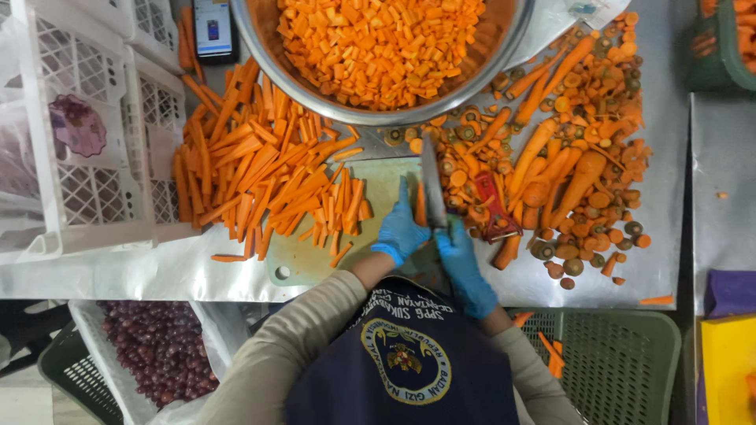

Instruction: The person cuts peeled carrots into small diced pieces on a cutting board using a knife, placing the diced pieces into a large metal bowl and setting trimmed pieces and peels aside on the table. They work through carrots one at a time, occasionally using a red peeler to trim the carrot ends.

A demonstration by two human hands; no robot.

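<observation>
**Knife at the cutting board**

Head view: the right hand [465,267], blue-gloved, grips a knife [432,185] upright over the green cutting board [386,181]. The left hand [402,228] presses a carrot piece [420,206] flat beside the blade. Carrot sticks [260,173] lie left on the worktop [661,236].

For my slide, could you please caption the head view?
Gloved left hand steadies a carrot piece while the right hand cuts with a knife.
</observation>
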